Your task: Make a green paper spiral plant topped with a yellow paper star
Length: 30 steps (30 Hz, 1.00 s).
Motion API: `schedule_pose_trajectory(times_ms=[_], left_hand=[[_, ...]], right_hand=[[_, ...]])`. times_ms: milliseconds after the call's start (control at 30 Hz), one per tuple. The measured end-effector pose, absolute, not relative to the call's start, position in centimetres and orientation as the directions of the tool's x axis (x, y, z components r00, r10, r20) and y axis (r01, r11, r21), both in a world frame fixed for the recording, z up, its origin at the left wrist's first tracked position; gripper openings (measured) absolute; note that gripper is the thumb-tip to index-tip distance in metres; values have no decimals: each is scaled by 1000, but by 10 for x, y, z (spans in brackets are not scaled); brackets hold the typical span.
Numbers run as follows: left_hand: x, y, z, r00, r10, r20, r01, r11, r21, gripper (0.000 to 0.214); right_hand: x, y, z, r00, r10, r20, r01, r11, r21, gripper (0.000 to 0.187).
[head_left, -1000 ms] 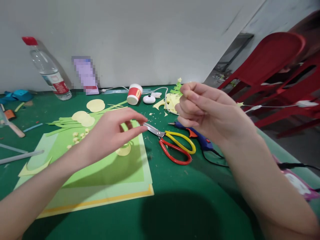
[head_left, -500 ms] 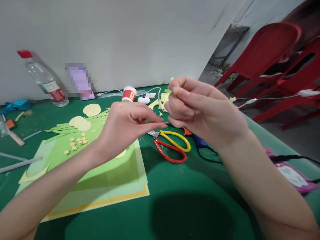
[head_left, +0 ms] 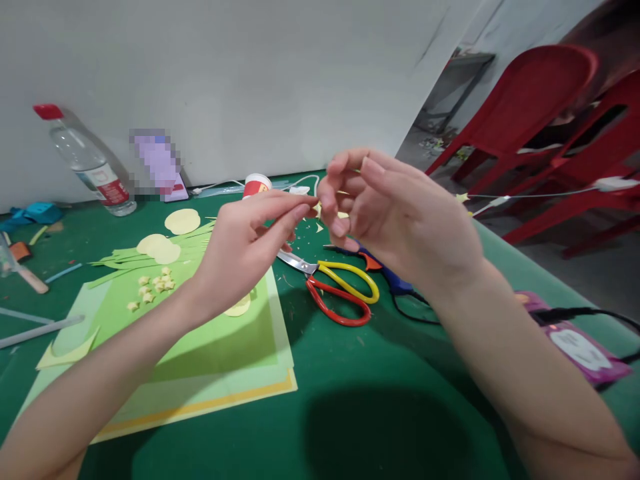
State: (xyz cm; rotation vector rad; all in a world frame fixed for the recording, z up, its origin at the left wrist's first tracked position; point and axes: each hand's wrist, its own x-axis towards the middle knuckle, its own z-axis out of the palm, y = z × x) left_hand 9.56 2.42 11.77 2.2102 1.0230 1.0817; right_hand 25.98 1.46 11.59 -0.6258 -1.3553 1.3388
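My left hand (head_left: 250, 243) is raised over the paper sheets, thumb and forefinger pinched together; whatever lies between the tips is too small to make out. Just beyond those tips shows a small pale-yellow shape, partly covered by my fingers. My right hand (head_left: 395, 213) hovers close by, palm inward, its fingers loosely curled and the thumb apart, with nothing visible held. Below both hands lie scissors (head_left: 345, 293) with one yellow and one red handle. Small folded yellow paper stars (head_left: 157, 283) sit on a green paper sheet (head_left: 215, 350).
Yellow paper circles (head_left: 183, 221) and green paper strips (head_left: 120, 257) lie behind the stars. A plastic bottle (head_left: 95, 167), a phone (head_left: 160, 163) and a paper cup (head_left: 258, 183) stand by the wall. A blue corded tool (head_left: 397, 280) lies right; red chairs (head_left: 530, 100) stand beyond.
My left fingertips have risen and shifted slightly left. My right thumb and forefinger have parted from their pinch, and the other fingers have loosened. More of the scissor blades now shows.
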Motion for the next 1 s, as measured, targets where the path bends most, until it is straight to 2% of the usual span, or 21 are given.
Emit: schedule_pose_trajectory(times_ms=[133, 267, 400, 500, 567, 633, 700, 833, 967, 1000], left_hand=[[94, 30, 118, 441, 806, 395, 433, -577, 692, 25], [93, 38, 119, 434, 801, 413, 452, -590, 669, 17], [95, 51, 123, 398, 846, 356, 568, -532, 628, 25], [99, 66, 124, 460, 855, 238, 613, -500, 611, 33], [102, 79, 122, 510, 848, 144, 651, -490, 579, 30], [105, 94, 118, 555, 828, 85, 676, -508, 534, 22], [107, 108, 114, 544, 833, 99, 711, -520, 473, 17], [111, 132, 104, 531, 842, 93, 758, -521, 393, 29], [113, 150, 90, 499, 866, 14, 823, -479, 305, 49], [112, 154, 87, 495, 869, 10, 830, -476, 292, 49]], right_hand=[[260, 17, 111, -258, 901, 348, -269, 279, -922, 17], [260, 19, 109, -238, 905, 352, -147, 325, -934, 26], [263, 23, 104, -150, 929, 338, 106, 355, -929, 34], [268, 31, 100, -28, 935, 353, 322, 343, -883, 31], [272, 38, 98, 38, 932, 361, 387, 319, -865, 27], [276, 45, 97, 86, 933, 350, 397, 290, -871, 26], [279, 50, 96, 109, 937, 332, 381, 269, -885, 28], [282, 58, 94, 116, 943, 312, 371, 250, -894, 33], [283, 61, 91, 112, 945, 307, 375, 246, -894, 37], [283, 61, 91, 106, 945, 310, 376, 251, -892, 38]])
